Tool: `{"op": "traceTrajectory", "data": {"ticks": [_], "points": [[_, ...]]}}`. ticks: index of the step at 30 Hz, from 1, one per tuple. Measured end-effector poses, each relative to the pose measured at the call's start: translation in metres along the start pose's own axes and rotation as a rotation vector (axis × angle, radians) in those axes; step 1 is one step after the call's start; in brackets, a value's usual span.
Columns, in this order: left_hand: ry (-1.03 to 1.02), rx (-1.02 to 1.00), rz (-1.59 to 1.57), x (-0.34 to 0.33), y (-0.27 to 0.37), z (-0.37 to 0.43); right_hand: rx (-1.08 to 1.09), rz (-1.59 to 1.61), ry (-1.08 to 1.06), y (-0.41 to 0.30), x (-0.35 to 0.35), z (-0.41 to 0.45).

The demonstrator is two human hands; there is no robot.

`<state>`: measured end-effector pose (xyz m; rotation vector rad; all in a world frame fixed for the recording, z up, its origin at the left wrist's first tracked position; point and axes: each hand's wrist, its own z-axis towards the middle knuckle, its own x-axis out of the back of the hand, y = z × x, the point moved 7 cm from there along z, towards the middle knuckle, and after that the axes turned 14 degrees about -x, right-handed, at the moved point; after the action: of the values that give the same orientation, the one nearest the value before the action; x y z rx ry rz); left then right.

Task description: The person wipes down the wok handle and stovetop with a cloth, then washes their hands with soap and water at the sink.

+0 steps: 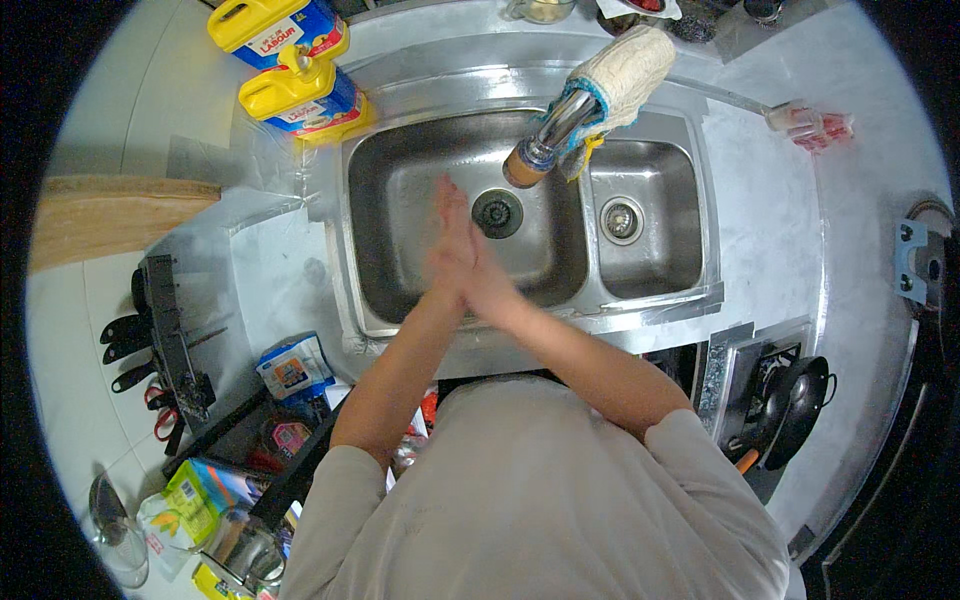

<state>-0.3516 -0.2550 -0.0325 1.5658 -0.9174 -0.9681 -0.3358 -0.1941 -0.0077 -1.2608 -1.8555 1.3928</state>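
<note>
My left hand and my right hand are pressed palm to palm over the large basin of a stainless steel double sink. Both are blurred, with flat, outstretched fingers pointing away from me. Nothing shows in either hand, though the space between the palms is hidden. Just right of the fingertips lies the dark drain strainer. A chrome faucet with a tan-coloured end reaches over the basin, and a white knitted work glove with blue trim covers its upper part. No running water can be made out.
Yellow jugs stand at the back left. A knife rack holds several knives and scissors on the left. Right of the large basin is a smaller basin. A black wok sits by the stove. Packets lie at lower left.
</note>
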Motion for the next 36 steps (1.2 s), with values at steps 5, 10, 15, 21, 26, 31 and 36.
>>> {"op": "traceTrajectory", "data": {"ticks": [5, 10, 15, 21, 26, 31, 36], "points": [[-0.467, -0.395, 0.919, -0.049, 0.017, -0.009, 0.031, -0.091, 0.247, -0.011, 0.070, 0.039], [-0.715, -0.735, 1.288, -0.031, -0.024, -0.009, 0.504, -1.055, 0.121, -0.027, 0.004, -0.021], [-0.929, -0.514, 0.840, -0.037, -0.024, -0.035, 0.000, -0.922, -0.270, -0.006, 0.022, 0.038], [-1.047, -0.837, 0.927, -0.062, 0.033, -0.030, -0.697, 0.089, -0.197, 0.042, 0.069, 0.043], [-0.614, -0.582, 0.904, -0.025, -0.020, -0.010, -0.346, 0.405, 0.076, 0.031, 0.039, 0.016], [0.061, 0.078, -0.306, -0.015, -0.063, -0.029, -0.291, 0.468, -0.058, 0.011, 0.024, 0.021], [0.054, 0.204, -0.459, -0.027, -0.046, -0.020, -0.187, 0.136, -0.006, 0.045, 0.034, 0.032]]}}
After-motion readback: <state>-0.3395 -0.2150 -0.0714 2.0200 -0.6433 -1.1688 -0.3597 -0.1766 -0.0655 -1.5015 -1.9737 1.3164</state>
